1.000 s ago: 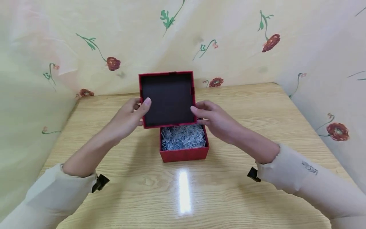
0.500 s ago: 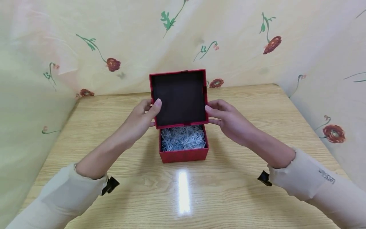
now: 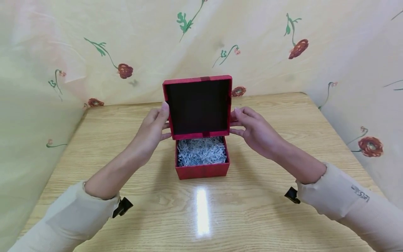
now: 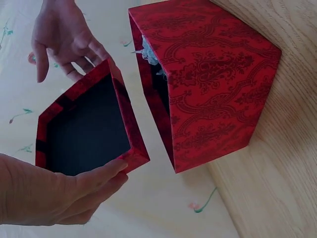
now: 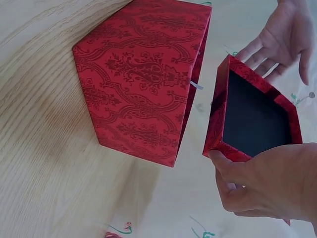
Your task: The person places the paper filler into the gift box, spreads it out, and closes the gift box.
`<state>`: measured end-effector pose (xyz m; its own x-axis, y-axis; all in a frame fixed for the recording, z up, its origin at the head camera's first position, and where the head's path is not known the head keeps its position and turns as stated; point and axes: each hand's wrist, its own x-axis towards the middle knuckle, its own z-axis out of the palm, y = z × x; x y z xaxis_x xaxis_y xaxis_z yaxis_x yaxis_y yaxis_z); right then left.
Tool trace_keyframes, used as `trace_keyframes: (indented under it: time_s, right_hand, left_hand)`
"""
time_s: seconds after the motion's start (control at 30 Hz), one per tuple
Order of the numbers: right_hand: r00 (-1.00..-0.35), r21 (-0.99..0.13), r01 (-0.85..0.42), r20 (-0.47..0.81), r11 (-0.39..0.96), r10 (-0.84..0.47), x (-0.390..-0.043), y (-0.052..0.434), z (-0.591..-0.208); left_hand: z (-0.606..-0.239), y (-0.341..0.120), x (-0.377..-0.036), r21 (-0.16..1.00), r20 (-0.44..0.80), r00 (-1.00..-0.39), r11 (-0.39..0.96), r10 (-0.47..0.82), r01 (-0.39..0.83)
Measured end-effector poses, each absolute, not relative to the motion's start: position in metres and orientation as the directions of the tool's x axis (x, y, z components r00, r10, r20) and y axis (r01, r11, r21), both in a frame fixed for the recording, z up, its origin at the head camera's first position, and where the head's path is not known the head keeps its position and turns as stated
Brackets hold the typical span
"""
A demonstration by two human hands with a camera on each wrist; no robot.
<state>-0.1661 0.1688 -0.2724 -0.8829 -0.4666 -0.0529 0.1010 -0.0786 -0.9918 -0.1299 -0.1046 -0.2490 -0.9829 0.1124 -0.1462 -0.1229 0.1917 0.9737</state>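
Note:
A red patterned box (image 3: pixel 202 170) stands open on the wooden table (image 3: pixel 283 217), filled with shredded pale paper (image 3: pixel 201 152). Above its far edge I hold the matching red lid (image 3: pixel 198 106) tilted up, its dark inside facing me. My left hand (image 3: pixel 163 119) pinches the lid's left rim and my right hand (image 3: pixel 236 120) grips its right rim. In the left wrist view my left hand (image 4: pixel 84 188) has its thumb on the lid (image 4: pixel 89 129) beside the box (image 4: pixel 208 84). In the right wrist view my right hand (image 5: pixel 247 178) clasps a corner of the lid (image 5: pixel 252 116) next to the box (image 5: pixel 143 79).
A pale cloth with red flowers (image 3: pixel 126 70) hangs behind the table and along both sides. A bright glare strip (image 3: pixel 203 210) lies on the wood in front of the box. Bare tabletop lies left and right of the box.
The lid has moved right with both hands, from left of the box to centred above its far edge. The box has stayed put.

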Motion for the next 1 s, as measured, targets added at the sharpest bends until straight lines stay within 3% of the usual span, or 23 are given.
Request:
trace_keyframes:
  time_s: [0.47,1.0]
  right_hand:
    - [-0.873,-0.993,0.07,-0.015,-0.095,-0.487,-0.1633,0.1678,-0.2743]
    - [-0.873,-0.991,0.07,-0.007,-0.111,-0.487,-0.1633,0.1679,-0.2782]
  left_hand:
    - [-0.2518,-0.1089,-0.1283,0.991,-0.083,-0.989,0.117,0.122,-0.068]
    - [-0.2577,-0.1102,-0.13,0.991,-0.071,-0.991,0.121,0.114,-0.057]
